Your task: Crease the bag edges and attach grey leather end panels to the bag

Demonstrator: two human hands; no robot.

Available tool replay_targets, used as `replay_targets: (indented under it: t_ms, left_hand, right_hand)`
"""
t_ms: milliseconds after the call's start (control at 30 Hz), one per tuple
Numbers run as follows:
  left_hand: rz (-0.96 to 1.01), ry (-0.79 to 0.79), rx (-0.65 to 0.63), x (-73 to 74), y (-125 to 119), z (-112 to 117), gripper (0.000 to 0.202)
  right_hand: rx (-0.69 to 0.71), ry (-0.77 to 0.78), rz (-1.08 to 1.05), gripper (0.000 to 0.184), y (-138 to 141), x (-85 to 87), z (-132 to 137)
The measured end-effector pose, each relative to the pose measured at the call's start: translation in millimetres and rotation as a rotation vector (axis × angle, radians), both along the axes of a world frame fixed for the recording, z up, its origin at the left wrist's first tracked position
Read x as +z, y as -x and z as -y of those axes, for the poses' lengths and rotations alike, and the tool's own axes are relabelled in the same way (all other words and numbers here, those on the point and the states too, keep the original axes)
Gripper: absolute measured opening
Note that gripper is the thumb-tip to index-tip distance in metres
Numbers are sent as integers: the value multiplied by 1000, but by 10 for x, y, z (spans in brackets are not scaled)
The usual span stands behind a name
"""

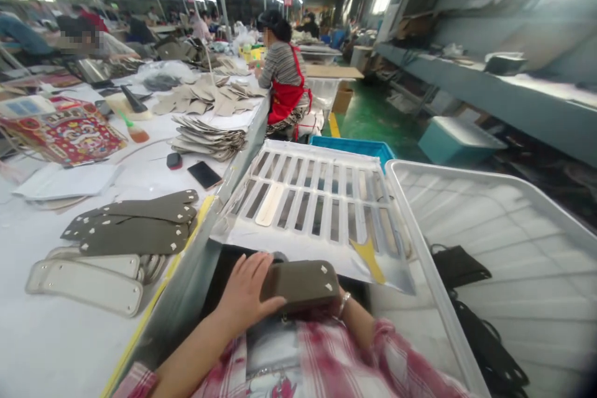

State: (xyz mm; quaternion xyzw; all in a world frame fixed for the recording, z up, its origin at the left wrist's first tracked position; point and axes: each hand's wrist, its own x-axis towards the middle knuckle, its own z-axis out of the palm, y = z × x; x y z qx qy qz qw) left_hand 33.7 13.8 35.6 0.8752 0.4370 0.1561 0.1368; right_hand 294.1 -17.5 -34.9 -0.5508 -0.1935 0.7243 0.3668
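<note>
An olive-grey leather bag piece [303,283], rounded at the corners and marked with small white bits at its right end, is held above my lap. My left hand [249,289] grips its left end, fingers over the far side and thumb along the near edge. At the other end is my right hand [339,302], a silver bracelet on its wrist; the piece hides most of its fingers. Flat dark olive panels [135,227] with similar white bits lie overlapped on the table to my left. Nearer me are cream panels [88,283] with small metal studs.
A slatted white plastic crate [326,183] stands ahead. The large white bin [513,183] on my right holds several dark bag-like pieces [459,264]. On the table lie a phone [204,175] and stacked grey pieces [209,138]. A co-worker in a red apron [285,96] sits beyond.
</note>
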Motion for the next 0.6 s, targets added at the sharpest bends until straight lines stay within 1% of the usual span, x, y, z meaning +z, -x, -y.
replay_targets:
  t_ms: [67,167,233,333,400,500,600]
  left_hand:
    - [-75,14,-118,6,-171,38,90]
    - [-138,51,-168,65,-395,25,101]
    - [-135,56,-215,140,-543,9,101]
    - [-112,48,-324,253,-797,8,96]
    - [-102,40,-361,290,-955,15,94]
    - [-108,46,-359,275,-1105,12,92]
    - [-135,73,-347,231,-1152,-1,89]
  right_hand:
    - [-44,19,-103,32,38,-60,14]
    - [-187,50,-251,32,-54,-94,-23]
    - [-237,54,-304,38,-148,-90,-33]
    - [-238,36,-296,48,-231,-67,-23]
    - [-244,22,-282,50,-238,-64,-18]
    - [-261,39,-292,49,-207,-77,-24]
    - [-287,115,-363,48,-151,-50,-33]
